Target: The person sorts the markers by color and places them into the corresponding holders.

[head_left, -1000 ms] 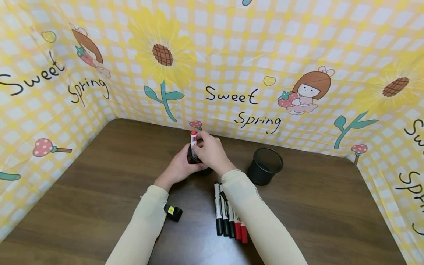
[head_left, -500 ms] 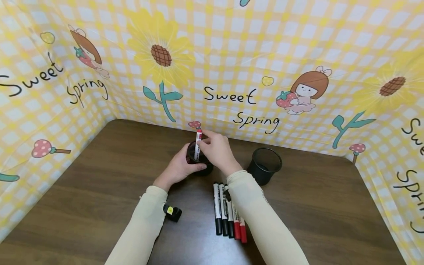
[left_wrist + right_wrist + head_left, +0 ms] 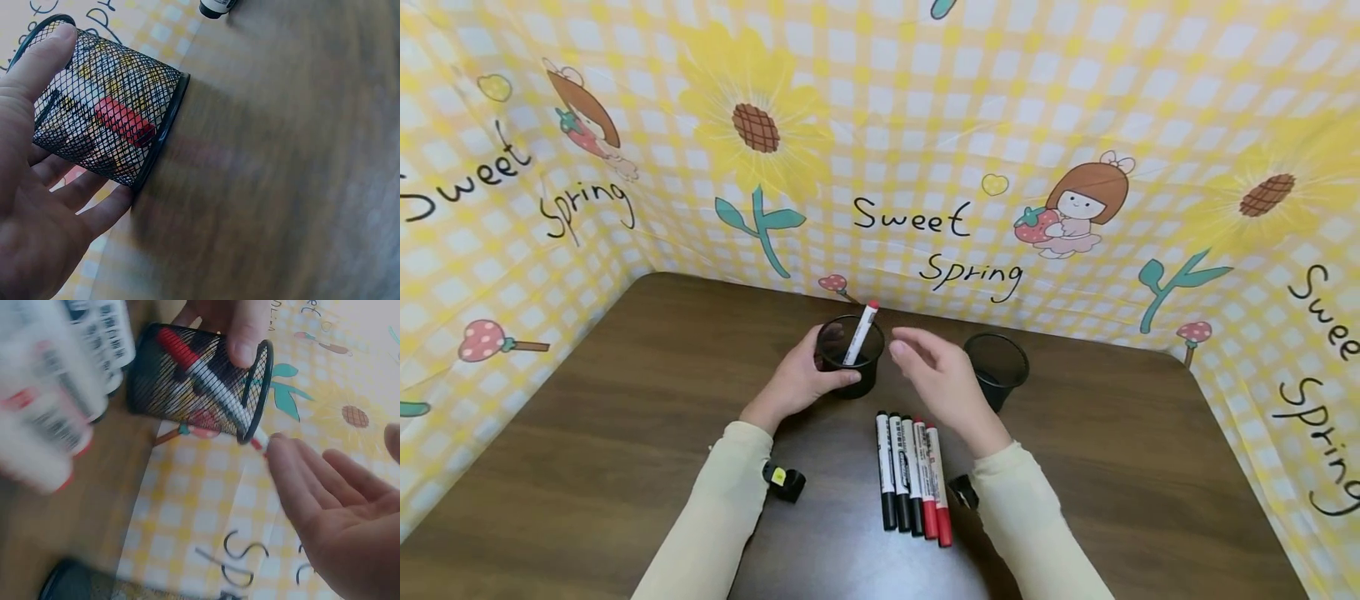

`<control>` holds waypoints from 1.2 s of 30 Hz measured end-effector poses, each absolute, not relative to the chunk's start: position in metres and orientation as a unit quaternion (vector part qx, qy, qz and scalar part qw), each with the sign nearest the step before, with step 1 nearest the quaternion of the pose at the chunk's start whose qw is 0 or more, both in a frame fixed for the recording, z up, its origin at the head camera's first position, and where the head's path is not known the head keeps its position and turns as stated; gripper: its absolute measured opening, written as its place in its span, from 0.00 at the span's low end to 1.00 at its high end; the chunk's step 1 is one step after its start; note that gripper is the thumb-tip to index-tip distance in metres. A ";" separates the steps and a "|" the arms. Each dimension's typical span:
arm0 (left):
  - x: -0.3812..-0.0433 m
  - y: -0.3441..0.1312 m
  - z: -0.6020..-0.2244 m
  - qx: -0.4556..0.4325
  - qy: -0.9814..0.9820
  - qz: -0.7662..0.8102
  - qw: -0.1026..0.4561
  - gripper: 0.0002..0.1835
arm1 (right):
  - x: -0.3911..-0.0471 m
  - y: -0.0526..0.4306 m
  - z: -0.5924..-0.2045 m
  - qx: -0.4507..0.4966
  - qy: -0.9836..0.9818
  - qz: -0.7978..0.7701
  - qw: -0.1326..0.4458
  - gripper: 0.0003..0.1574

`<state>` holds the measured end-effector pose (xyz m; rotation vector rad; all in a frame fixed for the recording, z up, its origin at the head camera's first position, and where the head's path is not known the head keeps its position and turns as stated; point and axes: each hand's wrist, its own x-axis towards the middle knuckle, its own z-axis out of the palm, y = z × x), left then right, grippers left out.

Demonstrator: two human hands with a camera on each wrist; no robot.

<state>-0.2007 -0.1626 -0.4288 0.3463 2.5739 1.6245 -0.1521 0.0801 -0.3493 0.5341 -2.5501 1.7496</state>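
My left hand (image 3: 801,375) grips a black mesh pen cup (image 3: 861,383) from its left side, thumb along the near wall below the rim. Inside leans a white marker (image 3: 860,335) with a red cap, its tail end poking out over the right rim. Through the mesh in the left wrist view, the red cap (image 3: 125,122) shows low, near the base. Just right of that cup is my right hand (image 3: 946,379), fingers loosely bent and holding nothing. In the right wrist view its fingertips (image 3: 278,447) overlap the protruding end of the marker (image 3: 215,387).
A second black mesh cup (image 3: 1011,377) stands behind and right of my right hand. Closer to me lies a row of white markers, three with black caps (image 3: 903,517) and two with red caps (image 3: 944,529). A patterned yellow checked cloth (image 3: 925,125) walls the table's back and sides.
My right hand has let go of the red-capped marker and drawn away to the right. The marker now leans right in the cup. My left hand keeps its grip on the cup.
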 end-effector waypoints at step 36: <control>-0.201 -0.163 -0.429 0.118 0.832 0.540 0.053 0.46 | -0.060 0.137 -0.393 0.149 -0.958 0.176 -0.169 0.52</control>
